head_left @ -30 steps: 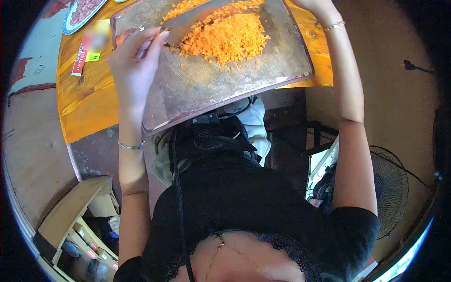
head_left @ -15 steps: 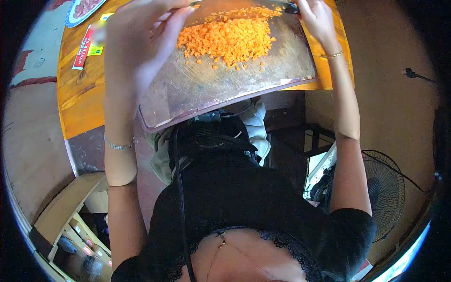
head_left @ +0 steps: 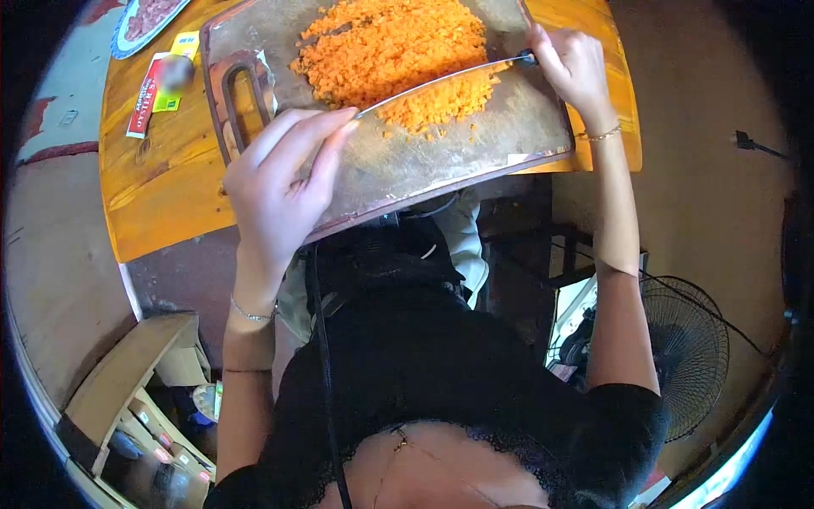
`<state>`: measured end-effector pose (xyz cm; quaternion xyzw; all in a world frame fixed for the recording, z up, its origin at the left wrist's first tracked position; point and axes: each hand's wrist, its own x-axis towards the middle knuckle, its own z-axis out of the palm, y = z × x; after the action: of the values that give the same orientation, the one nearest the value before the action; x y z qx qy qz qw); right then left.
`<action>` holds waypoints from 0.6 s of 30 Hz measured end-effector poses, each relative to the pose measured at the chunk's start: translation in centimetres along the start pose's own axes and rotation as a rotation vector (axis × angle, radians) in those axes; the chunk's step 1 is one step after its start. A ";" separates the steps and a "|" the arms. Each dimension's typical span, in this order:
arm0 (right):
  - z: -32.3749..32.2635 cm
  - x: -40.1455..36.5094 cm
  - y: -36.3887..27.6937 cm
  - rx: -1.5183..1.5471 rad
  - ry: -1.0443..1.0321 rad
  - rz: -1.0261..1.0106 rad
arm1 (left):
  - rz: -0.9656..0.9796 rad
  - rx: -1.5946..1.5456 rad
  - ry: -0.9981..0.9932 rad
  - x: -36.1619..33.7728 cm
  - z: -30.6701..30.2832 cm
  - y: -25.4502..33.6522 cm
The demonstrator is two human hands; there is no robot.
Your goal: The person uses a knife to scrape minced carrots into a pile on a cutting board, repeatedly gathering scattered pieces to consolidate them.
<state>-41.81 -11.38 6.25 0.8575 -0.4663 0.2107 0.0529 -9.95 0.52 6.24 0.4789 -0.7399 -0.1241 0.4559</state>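
Head view: right hand (head_left: 578, 72) wraps the handle and left hand (head_left: 275, 182) pinches the tip of the knife (head_left: 432, 83), its blade running between them across chopped orange pieces (head_left: 390, 51); board (head_left: 398, 170) contact is unclear.

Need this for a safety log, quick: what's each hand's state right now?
Left hand: closed, pinching the tip end of the knife.
Right hand: closed around the knife's handle.
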 end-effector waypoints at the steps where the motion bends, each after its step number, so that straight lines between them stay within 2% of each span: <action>1: -1.1 0.5 -0.6 -0.077 -0.048 0.019 | 0.008 -0.027 0.059 -0.3 0.5 -1.1; 2: -2.1 1.0 -1.4 -0.149 -0.099 0.038 | 0.002 -0.031 0.073 -0.6 0.5 -1.6; 6: -4.5 2.9 -4.7 -0.208 0.088 -0.074 | -0.038 -0.059 0.082 -0.8 0.6 -1.8; 7: -2.4 2.4 -1.9 -0.153 0.026 -0.076 | -0.041 -0.062 0.073 -0.6 0.6 -1.7; 8: -0.5 1.6 0.5 -0.191 -0.112 0.051 | -0.043 -0.064 0.066 -0.4 0.5 -1.6; 10: 1.8 1.7 0.4 0.058 0.035 -0.063 | -0.047 -0.022 0.039 0.2 0.2 -0.9; 11: 1.4 1.9 1.0 -0.052 -0.094 0.042 | -0.048 0.000 0.031 0.4 0.1 -0.8; 14: -0.9 3.1 -0.8 -0.142 -0.129 0.056 | -0.104 -0.024 0.011 -0.2 -0.2 -1.2; 15: 0.7 2.7 0.3 -0.140 -0.061 -0.034 | -0.065 -0.050 0.033 -0.4 0.0 -0.9; 16: 2.3 2.6 0.3 0.023 0.004 -0.085 | -0.067 -0.041 0.021 -0.5 -0.1 -0.5; 18: 1.4 3.2 1.2 -0.087 -0.158 -0.070 | -0.060 -0.015 0.022 -0.1 -0.2 -0.1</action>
<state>-40.82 -14.89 6.17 0.8842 -0.4474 0.1200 0.0607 -9.72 0.56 6.25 0.4989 -0.7190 -0.1382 0.4637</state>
